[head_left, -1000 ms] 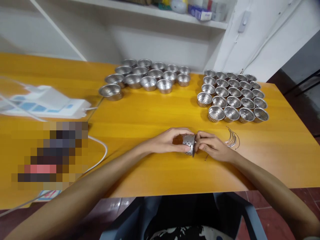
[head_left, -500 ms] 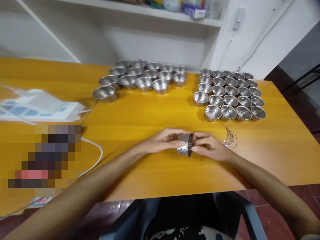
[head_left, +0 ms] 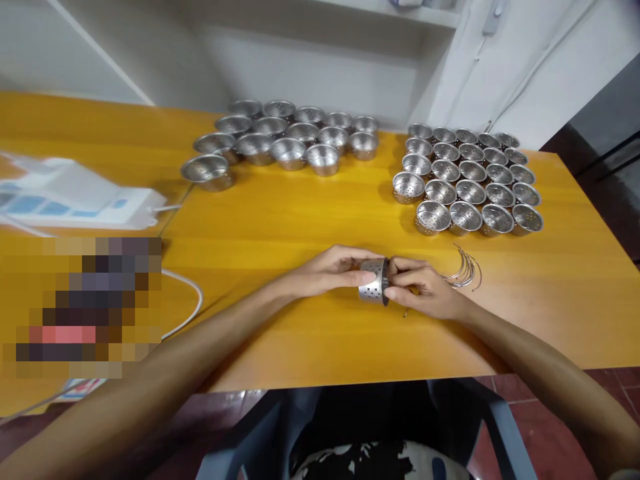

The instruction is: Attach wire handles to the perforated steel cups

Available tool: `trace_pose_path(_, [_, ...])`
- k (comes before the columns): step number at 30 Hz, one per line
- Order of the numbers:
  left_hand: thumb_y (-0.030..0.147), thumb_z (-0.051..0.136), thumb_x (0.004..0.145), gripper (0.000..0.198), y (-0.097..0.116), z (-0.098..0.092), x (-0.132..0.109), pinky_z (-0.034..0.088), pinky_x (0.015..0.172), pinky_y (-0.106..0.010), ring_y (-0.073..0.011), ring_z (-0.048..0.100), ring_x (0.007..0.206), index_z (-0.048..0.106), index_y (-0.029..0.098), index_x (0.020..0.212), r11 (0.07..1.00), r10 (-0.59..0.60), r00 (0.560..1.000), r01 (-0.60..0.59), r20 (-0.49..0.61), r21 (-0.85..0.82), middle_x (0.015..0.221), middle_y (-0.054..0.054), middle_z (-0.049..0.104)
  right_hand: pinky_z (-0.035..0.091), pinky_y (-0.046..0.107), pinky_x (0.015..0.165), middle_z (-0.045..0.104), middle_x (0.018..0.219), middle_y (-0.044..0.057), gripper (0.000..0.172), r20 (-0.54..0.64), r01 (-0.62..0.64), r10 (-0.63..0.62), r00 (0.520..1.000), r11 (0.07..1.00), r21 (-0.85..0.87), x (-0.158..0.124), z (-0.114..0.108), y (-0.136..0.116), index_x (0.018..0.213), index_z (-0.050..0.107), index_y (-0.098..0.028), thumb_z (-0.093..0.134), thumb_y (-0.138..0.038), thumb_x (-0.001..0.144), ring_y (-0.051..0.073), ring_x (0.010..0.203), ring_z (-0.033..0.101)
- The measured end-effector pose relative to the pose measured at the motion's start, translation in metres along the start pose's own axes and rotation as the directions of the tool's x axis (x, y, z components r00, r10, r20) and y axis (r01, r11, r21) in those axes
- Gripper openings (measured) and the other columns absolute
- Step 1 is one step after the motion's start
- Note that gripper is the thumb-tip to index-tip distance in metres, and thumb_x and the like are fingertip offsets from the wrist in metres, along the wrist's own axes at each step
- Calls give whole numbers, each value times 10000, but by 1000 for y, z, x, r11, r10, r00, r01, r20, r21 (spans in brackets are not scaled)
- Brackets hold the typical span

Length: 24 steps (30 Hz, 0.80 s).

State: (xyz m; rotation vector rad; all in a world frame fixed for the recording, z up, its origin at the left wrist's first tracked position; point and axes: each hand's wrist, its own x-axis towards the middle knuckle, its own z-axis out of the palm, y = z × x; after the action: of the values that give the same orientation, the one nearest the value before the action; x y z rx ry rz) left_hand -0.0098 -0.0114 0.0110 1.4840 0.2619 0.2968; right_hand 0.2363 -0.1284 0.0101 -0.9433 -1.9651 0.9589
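Observation:
My left hand [head_left: 333, 273] is closed around a small perforated metal strainer cup [head_left: 369, 291], its thumb on the near side and its fingers behind. The cup lies on its side just above the table, its open rim turned to the right. At that rim, my right hand [head_left: 423, 288] is closed in a pinch on a thin metal wire [head_left: 405, 313], whose end pokes out below the fingers. Where the wire meets the cup is hidden by the fingers. Several loose curved wires [head_left: 469, 268] lie just beyond my right hand.
Plain-looking metal cups [head_left: 289, 155] stand grouped at the back of the yellow table [head_left: 280, 213]. Rows of perforated cups [head_left: 465, 217] stand at the back right. To the left are a white power strip [head_left: 133, 207], a white cable [head_left: 193, 287] and a pixelated patch.
The view has tipped downward a little, so the shelf items have mostly left the picture. Both hands keep their hold on the cup and wire, with only slight finger movement.

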Motion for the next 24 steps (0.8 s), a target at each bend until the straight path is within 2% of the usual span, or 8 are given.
trace_pose_path(5, [490,831,1005,472,-1,-2,1,614,1134,-472,-306,796,1276,810,210,1384,1000,-4,1000,4,-6,9,1380,-143,830,440,321,727,567,862,13,471,11,10,-10,1000,1000,5,0,0,-2,775,655,-189,602,-444,1167,149,793,560])
trace_pose_path(13, [486,814,1018,474,-4,-4,0,624,1091,-435,-301,802,1260,801,209,1403,999,-1,1000,1,0,38,1408,-145,820,471,317,758,604,891,23,456,11,29,-29,1000,1000,3,-1,1,0,815,693,-183,601,-453,1171,153,822,591])
trace_pose_path(16, [472,838,997,487,-4,-4,1,622,1097,-442,-303,796,1273,798,198,1397,999,-4,1000,4,0,32,1423,-156,811,499,321,764,647,912,35,414,-63,38,-38,997,999,3,-1,2,4,889,732,-191,630,-489,1157,163,833,626])
trace_pose_path(20, [479,868,970,508,-7,-6,2,615,1098,-434,-286,803,1255,799,200,1389,1000,-5,1000,6,-22,18,1411,-149,819,564,347,841,715,1020,73,345,-220,30,-30,975,1000,0,-1,1,6,991,780,-210,698,-520,1118,188,920,696])
trace_pose_path(22, [496,866,968,511,-9,-7,2,614,1098,-433,-281,808,1237,806,204,1382,1000,-4,999,5,-42,7,1402,-143,824,573,353,864,730,1034,78,356,-244,33,-39,969,999,-26,-1,-1,6,957,777,-214,687,-515,1124,190,933,704])
trace_pose_path(24, [500,863,968,513,-9,-9,2,614,1103,-442,-288,808,1236,811,201,1381,1000,1,999,-1,-40,3,1403,-148,824,573,346,860,745,1001,70,365,-217,52,-56,975,998,-23,-2,-3,4,929,761,-214,664,-494,1141,184,913,710])
